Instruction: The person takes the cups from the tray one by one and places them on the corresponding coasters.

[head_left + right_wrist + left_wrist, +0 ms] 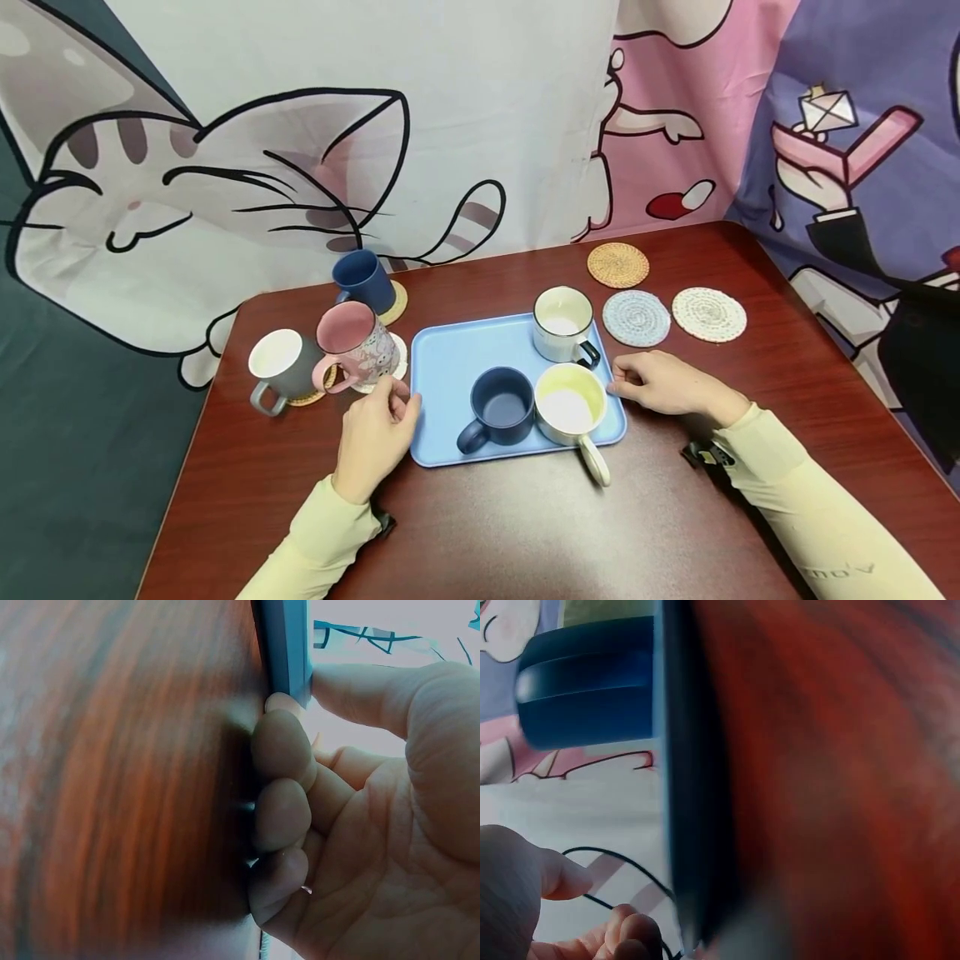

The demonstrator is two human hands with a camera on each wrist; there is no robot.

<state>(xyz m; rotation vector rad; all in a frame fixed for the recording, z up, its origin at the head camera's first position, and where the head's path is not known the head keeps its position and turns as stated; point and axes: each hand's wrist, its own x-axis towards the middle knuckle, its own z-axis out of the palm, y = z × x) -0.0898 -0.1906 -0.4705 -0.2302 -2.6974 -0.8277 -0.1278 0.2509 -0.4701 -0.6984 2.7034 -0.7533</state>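
Observation:
A light blue tray (442,392) lies on the table. On it stand a dark blue mug (501,408), a pale yellow mug (570,404) with its handle over the front rim, and a white mug with a black handle (562,325). My left hand (378,429) is at the tray's left edge; in the left wrist view its thumb (566,876) stands clear of the rim, fingers loosely bent beside it. My right hand (667,383) grips the tray's right edge, thumb (367,694) against the rim and curled fingers (281,814) low by the table.
Left of the tray, a grey mug (288,367), a pink patterned mug (360,346) and a blue mug (365,283) stand on coasters. Tan (618,265), light blue (637,318) and white (708,315) coasters lie at the back right. A printed cloth (525,125) hangs behind the table.

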